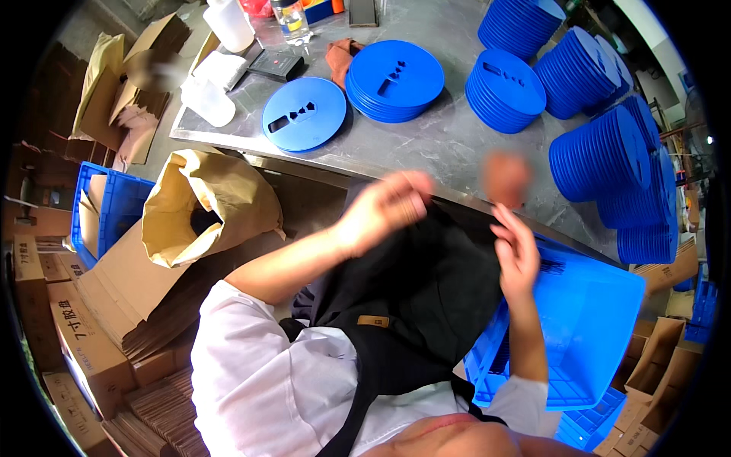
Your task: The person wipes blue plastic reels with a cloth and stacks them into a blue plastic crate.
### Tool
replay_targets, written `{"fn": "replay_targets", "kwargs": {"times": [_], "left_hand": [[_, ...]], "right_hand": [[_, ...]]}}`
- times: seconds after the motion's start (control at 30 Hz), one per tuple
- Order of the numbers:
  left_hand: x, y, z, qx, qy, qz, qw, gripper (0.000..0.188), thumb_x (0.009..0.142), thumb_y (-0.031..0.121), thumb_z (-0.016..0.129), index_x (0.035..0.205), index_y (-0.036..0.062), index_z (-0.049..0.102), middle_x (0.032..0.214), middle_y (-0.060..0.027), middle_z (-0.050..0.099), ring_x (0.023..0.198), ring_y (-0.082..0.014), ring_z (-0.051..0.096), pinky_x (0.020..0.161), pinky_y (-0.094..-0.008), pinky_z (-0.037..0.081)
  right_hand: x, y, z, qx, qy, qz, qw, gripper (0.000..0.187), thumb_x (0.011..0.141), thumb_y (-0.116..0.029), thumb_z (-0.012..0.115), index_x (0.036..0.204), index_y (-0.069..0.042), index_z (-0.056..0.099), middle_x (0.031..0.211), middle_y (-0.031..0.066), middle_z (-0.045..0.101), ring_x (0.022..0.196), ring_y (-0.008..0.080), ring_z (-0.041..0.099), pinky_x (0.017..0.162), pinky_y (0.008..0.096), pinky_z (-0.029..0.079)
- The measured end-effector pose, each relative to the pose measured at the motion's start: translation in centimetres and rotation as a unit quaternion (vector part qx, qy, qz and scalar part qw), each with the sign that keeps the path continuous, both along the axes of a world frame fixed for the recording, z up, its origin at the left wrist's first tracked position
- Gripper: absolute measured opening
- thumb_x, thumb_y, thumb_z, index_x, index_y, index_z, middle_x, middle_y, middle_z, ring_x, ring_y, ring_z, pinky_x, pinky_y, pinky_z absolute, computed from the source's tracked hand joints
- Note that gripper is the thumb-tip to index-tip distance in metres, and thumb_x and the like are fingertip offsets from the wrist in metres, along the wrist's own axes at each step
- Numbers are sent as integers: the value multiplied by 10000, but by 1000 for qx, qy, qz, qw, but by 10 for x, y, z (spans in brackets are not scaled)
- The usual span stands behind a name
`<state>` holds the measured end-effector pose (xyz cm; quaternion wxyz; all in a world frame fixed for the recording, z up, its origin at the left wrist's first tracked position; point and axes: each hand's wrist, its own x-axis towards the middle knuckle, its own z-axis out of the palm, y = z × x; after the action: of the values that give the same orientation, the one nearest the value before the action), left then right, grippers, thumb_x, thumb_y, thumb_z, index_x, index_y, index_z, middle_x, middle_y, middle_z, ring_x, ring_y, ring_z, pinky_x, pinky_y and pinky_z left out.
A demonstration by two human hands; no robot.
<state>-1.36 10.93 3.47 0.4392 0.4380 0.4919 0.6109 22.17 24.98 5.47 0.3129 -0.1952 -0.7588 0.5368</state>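
My left hand (387, 209) is over my black apron (419, 289), in front of the table edge. Motion smears its fingers, but they look loosely apart with nothing between them. My right hand (518, 255) is raised beside the apron, fingers stretched and thumb apart, holding nothing. Just beyond its fingertips is a blurred reddish-brown thing (507, 180) at the table edge; its kind cannot be made out. Farther back lie a single blue slotted disc (304, 126), a short stack of such discs (396, 76) and a taller stack (505, 95).
More blue disc stacks (598, 156) line the grey table's (445, 164) right end. A brown cloth (340, 61), a black box (276, 65) and bottles (228, 27) sit at its left. Below are a yellow sack (244, 198), a blue crate (590, 320) and cardboard boxes (95, 350).
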Motion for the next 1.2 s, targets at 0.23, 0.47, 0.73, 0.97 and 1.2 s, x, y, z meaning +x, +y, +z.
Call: {"fn": "replay_targets", "kwargs": {"times": [0.23, 0.47, 0.73, 0.97, 1.2], "left_hand": [[-77, 84, -51, -27, -228, 352, 907, 795, 903, 309, 544, 1475, 41, 60, 1503, -176, 182, 1383, -258, 184, 1113, -376, 147], [-90, 135, -60, -49, -172, 512, 840, 761, 908, 209, 534, 1462, 9, 53, 1504, -187, 155, 1381, -271, 184, 1119, -347, 164], [-56, 121, -48, 7, -133, 463, 876, 694, 929, 228, 507, 1429, -56, 120, 1483, -268, 141, 1389, -376, 133, 1134, -406, 134], [-78, 24, 1, 102, -125, 514, 843, 704, 954, 263, 473, 1444, -45, 74, 1508, -214, 102, 1403, -301, 106, 1135, -368, 98], [-137, -28, -8, 46, -211, 524, 824, 649, 975, 293, 426, 1461, 3, 107, 1493, -173, 198, 1366, -246, 235, 1108, -331, 186]], "right_hand": [[-222, 114, -70, -320, 75, -111, 938, 736, 904, -508, 517, 1417, -33, 288, 1503, 134, 227, 1392, 272, 205, 1091, 408, 228], [-282, 146, -70, -361, 5, -148, 921, 510, 966, -398, 453, 1246, 25, 515, 1250, 138, 558, 1140, 235, 521, 1002, 352, 375], [-235, 86, -57, -262, 179, -226, 921, 350, 939, -173, 407, 1190, 44, 519, 1170, 145, 570, 1088, 237, 558, 938, 363, 448], [-282, -11, -10, -306, 187, -168, 918, 373, 962, -206, 380, 1243, 13, 491, 1197, 124, 552, 1098, 213, 541, 951, 344, 425], [-340, -47, -59, -280, 147, -45, 948, 387, 997, -236, 376, 1243, 37, 497, 1227, 126, 541, 1122, 194, 511, 976, 324, 384]]}}
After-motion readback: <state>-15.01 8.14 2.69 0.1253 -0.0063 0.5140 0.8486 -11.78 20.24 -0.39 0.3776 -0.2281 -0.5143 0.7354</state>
